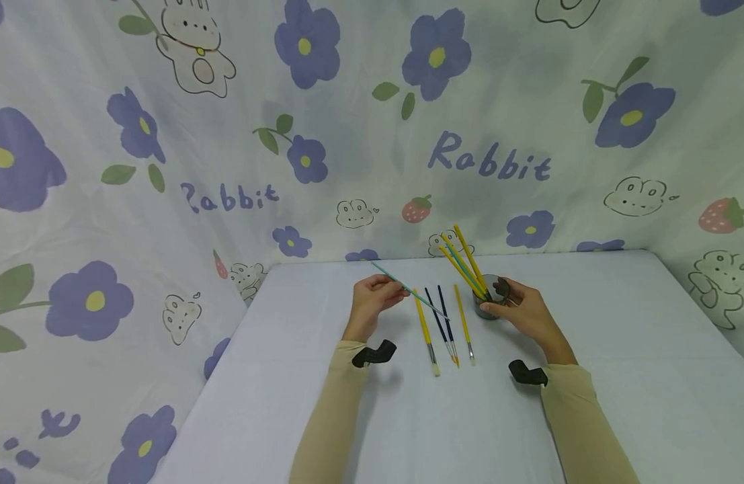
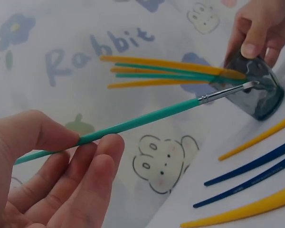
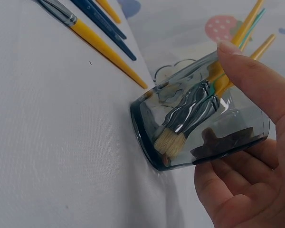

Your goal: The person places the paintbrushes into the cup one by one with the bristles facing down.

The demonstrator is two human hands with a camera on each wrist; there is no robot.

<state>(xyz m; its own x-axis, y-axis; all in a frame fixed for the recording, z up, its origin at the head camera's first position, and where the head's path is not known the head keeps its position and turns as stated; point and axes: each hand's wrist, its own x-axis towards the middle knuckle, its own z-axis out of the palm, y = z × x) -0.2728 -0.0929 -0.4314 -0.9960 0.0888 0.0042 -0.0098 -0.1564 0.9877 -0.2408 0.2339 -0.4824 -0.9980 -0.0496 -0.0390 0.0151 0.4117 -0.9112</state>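
Observation:
Between thumb and fingers my left hand [image 1: 374,302] pinches a thin teal paintbrush [image 2: 152,117], its pale bristle tip pointing right toward the glass. A dark, see-through glass cup [image 3: 156,118] is gripped near its rim by my right hand [image 1: 525,312], thumb on one side and fingers on the other. Several yellow and teal brushes [image 1: 465,265] lean inside the cup, handles up and to the left, bristles at the bottom. In the left wrist view the held brush's tip overlaps the cup.
On the white table [image 1: 275,403], between my hands, lie a wide yellow brush [image 1: 423,323], two dark blue brushes [image 1: 445,319] and a slimmer yellow brush [image 1: 463,314], bristles toward me. A flower-and-rabbit printed curtain [image 1: 372,134] hangs along the back and left.

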